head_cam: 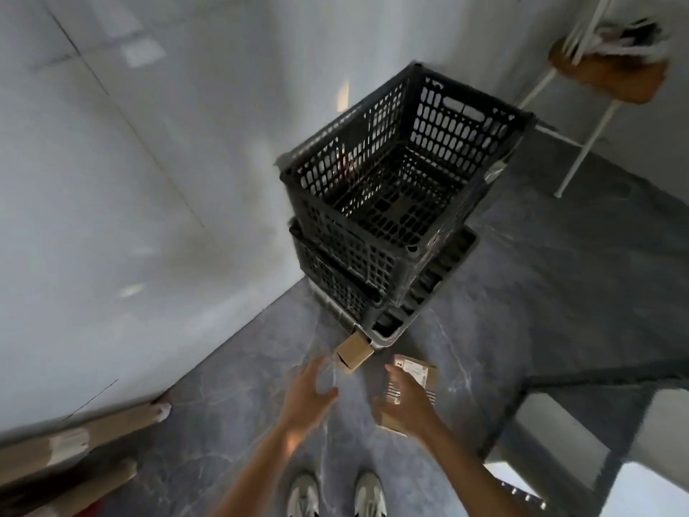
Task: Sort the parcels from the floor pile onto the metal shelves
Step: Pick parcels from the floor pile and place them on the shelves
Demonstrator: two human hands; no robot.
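Parcel gripped by fingers of right hand, left hand released; top crate shows bare floor.

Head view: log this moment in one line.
left hand: open, near small box | right hand: holds labelled parcel | crates: stacked

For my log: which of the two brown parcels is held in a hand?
The flat labelled parcel, gripped by the right hand; the small box is unheld.
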